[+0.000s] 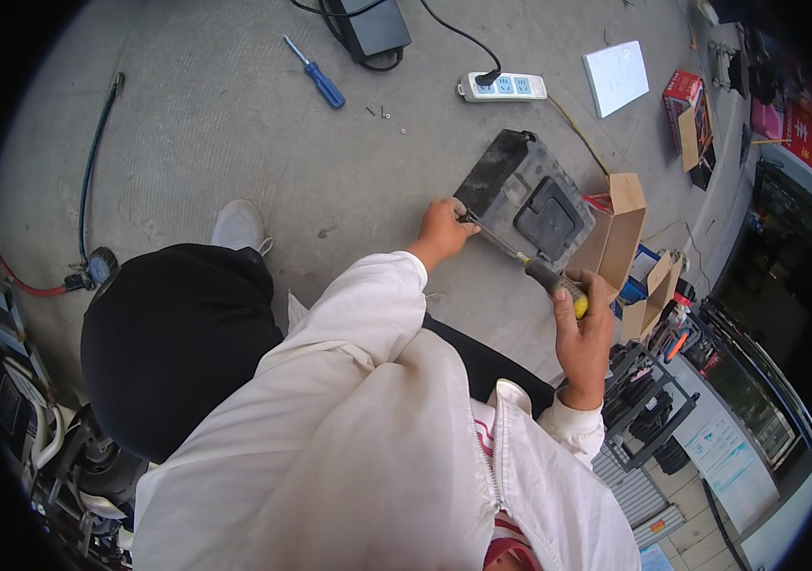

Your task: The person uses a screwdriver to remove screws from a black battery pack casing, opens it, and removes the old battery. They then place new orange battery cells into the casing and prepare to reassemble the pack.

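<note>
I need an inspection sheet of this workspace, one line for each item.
Surface: grey concrete floor.
Job's things: dark grey box-shaped casing on the floor; yellow-and-black screwdriver, tip at its near edge.
Clutter: blue screwdriver, small screws, open cardboard boxes, white sheet.
Hands: left hand rests on the casing; right hand grips the screwdriver.
Cables: white power strip with black cord; green hose.
Surroundings: tool rack, shopfront.

Concrete floor (234, 124) bears a black case (510, 186), blue screwdriver (315, 74), power strip (504, 87).
</note>
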Motion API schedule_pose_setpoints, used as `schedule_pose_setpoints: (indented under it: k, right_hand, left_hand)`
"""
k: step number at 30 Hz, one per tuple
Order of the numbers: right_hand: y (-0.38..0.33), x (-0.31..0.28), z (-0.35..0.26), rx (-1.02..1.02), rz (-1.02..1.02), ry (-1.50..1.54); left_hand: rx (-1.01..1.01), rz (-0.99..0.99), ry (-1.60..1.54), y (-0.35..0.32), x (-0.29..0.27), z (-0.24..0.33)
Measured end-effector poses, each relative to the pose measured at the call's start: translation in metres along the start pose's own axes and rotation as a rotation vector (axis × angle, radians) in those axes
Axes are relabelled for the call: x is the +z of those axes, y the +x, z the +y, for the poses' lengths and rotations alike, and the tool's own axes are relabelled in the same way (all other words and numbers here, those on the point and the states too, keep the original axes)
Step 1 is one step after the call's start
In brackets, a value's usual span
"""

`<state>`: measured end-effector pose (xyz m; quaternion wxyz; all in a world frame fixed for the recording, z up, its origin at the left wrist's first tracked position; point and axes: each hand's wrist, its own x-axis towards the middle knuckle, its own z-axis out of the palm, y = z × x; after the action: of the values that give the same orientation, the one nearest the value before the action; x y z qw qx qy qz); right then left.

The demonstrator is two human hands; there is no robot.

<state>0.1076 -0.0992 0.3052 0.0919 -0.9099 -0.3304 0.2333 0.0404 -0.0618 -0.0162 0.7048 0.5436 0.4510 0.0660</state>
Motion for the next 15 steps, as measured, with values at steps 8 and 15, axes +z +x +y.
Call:
schedule_pose_setpoints:
  k: [8, 15]
  right_hand:
    - [0.000, 0.002, 0.000, -0.118, 0.072, -0.003]
    - [-0.001, 0.001, 0.004, -0.120, 0.062, -0.056]
  left_hand:
    - [-0.042, -0.085, -0.038, 0.003, -0.008, 0.006]
    - [-0.078, -0.131, -0.061, 0.004, -0.011, 0.006]
